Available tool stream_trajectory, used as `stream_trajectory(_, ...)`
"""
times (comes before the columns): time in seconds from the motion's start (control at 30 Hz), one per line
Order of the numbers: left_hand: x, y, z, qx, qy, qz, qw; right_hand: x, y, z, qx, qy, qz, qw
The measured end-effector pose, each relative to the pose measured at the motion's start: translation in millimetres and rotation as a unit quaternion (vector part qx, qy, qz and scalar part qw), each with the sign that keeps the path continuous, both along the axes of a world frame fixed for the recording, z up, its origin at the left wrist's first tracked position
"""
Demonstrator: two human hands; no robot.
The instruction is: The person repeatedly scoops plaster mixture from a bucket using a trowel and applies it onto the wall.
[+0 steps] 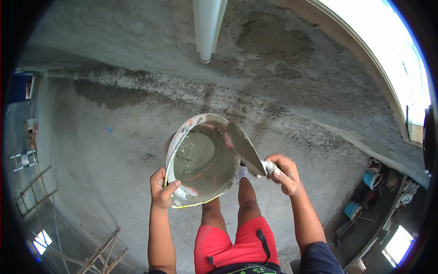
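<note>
- A round bucket with a pale, mortar-smeared inner wall and a yellow edge point(181, 134) is in front of the person's legs, its mouth turned up toward the head; whether its base rests on anything is hidden.
- Wet grey mortar point(196, 150) lies inside it, smooth in the middle and streaked along the wall.
- The left hand point(163, 188) grips the bucket's lower left rim, thumb hooked over the edge and fingers folded along the outside.
- The right hand point(285, 173) is clenched around the pale handle of a broad, mortar-coated metal trowel point(246, 148); its blade overlaps the bucket's right rim, but contact cannot be told.
- If the bucket is unsupported, its weight probably falls on that one left grip; wet mortar on the rim could make it slip or twist.
- A hard push of the trowel against the right wall could tip the bucket, since no hand holds that side.
- Loose mortar on a tilted blade could drop outside, onto the foot in a white sock point(242, 172) or the red shorts point(235, 242).
- A spill might also reach the rough grey cement surface point(105, 155) around the bucket.
</note>
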State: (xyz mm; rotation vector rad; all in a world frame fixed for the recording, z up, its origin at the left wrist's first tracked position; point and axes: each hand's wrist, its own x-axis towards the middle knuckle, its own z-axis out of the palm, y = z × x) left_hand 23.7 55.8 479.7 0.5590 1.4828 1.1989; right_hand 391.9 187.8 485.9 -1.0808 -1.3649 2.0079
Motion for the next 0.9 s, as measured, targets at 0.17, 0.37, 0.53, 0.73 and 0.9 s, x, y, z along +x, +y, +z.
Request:
stream_trajectory(0.17,12.5,-8.5,-22.0,-0.014,0.007,0.006,1.000,0.4,49.3,-51.6,0.391,-0.207,-0.172,0.880)
stream_trajectory(0.37,11.4,-38.1,-21.5,-0.047,0.010,0.009,0.999,0.6,115.2,-105.2,0.540,-0.307,-0.231,0.749)
stream_trajectory(0.53,15.7,-56.5,-20.8,-0.078,0.003,0.011,0.997,12.7,155.3,-120.4,0.604,-0.386,-0.276,0.640)
stream_trajectory(0.73,18.8,-80.0,-25.0,-0.110,0.001,0.041,0.993,48.5,112.6,-143.3,0.526,-0.450,-0.167,0.702)
stream_trajectory(0.9,17.8,-88.2,-25.5,-0.116,-0.009,0.042,0.992,39.0,132.0,-74.3,0.592,-0.333,-0.226,0.699)
